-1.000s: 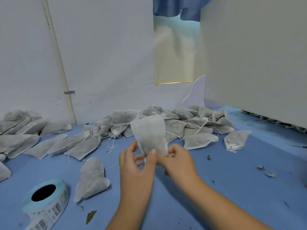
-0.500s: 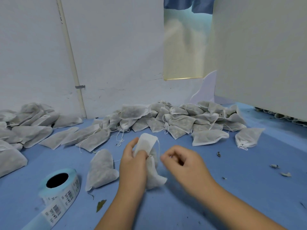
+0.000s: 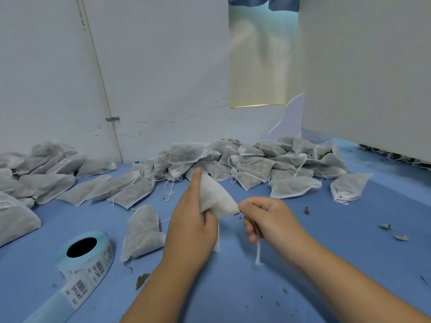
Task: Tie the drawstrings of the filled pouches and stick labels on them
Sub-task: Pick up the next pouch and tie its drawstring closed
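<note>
Label roll (image 3: 87,255) left of pouch (image 3: 142,231).

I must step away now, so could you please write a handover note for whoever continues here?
Left hand grips the white fabric pouch; right hand pinches its white drawstring at the neck. Tying unfinished, no label visible on it.
The roll of barcode labels lies left on the blue table.
Left heap of grey pouches: some labelled.
Back heap: loose strings, left to do.

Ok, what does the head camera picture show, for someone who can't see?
The left hand grips a white pouch while the right hand pinches its drawstring, over a blue table. A roll of barcode labels lies at the left; filled pouches are piled behind.
</note>
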